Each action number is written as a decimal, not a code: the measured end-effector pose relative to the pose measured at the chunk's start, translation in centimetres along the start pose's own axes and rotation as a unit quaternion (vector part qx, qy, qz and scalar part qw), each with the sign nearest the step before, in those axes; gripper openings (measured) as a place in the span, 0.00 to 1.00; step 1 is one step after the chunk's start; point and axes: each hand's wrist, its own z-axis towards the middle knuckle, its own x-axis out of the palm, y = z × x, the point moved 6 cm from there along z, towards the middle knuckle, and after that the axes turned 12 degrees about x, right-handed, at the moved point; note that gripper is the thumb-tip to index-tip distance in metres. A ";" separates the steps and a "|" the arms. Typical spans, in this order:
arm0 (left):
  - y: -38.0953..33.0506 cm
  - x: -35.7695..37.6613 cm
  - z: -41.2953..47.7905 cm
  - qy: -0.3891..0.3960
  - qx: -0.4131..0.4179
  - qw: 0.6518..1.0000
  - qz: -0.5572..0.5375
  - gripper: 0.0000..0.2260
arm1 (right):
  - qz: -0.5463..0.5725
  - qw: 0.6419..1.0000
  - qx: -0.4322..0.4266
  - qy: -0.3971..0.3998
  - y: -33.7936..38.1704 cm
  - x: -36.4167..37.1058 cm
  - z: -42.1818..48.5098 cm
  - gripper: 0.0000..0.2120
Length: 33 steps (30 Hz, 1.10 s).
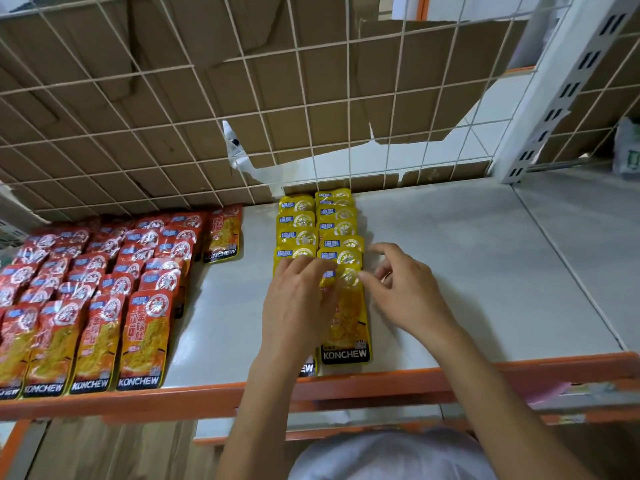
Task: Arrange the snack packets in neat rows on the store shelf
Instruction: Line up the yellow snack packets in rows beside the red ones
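Observation:
Two overlapping rows of yellow snack packets (320,230) run from the back of the grey shelf (467,271) to its front edge. My left hand (298,303) lies flat on the front packets of the left yellow row, fingers spread. My right hand (405,292) touches the top right corner of the front yellow packet (346,327) with thumb and fingertips; it does not hold it. Several rows of red snack packets (93,292) fill the shelf's left part, and one red packet (223,235) lies alone at the back.
A white wire grid (242,109) backed by torn cardboard closes the shelf's rear. An orange rail (381,379) edges the front. A white slotted upright (561,84) stands at the right. Bare shelf lies right of the yellow rows and between the yellow and red ones.

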 end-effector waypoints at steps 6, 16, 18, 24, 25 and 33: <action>-3.2 1.2 4.0 -0.049 0.011 0.999 0.001 0.11 | -0.070 0.985 0.017 -0.158 -4.2 -6.2 -0.3 0.15; -15.4 7.7 10.7 0.000 0.123 0.992 -0.038 0.12 | -0.094 0.949 0.098 -0.284 -12.9 -18.5 -1.7 0.13; -17.6 9.1 11.5 0.008 0.121 0.991 -0.050 0.12 | -0.101 0.945 0.117 -0.289 -14.9 -21.1 -2.2 0.14; -26.0 14.4 13.8 0.102 0.131 0.978 -0.123 0.15 | -0.109 0.929 0.186 -0.302 -22.3 -28.2 -2.3 0.16; -27.7 15.5 14.2 0.123 0.143 0.973 -0.129 0.16 | -0.112 0.924 0.197 -0.309 -23.7 -29.4 -2.2 0.16; -38.7 25.7 19.9 0.244 0.233 0.939 -0.074 0.25 | -0.165 0.894 0.262 -0.325 -32.5 -38.5 1.0 0.18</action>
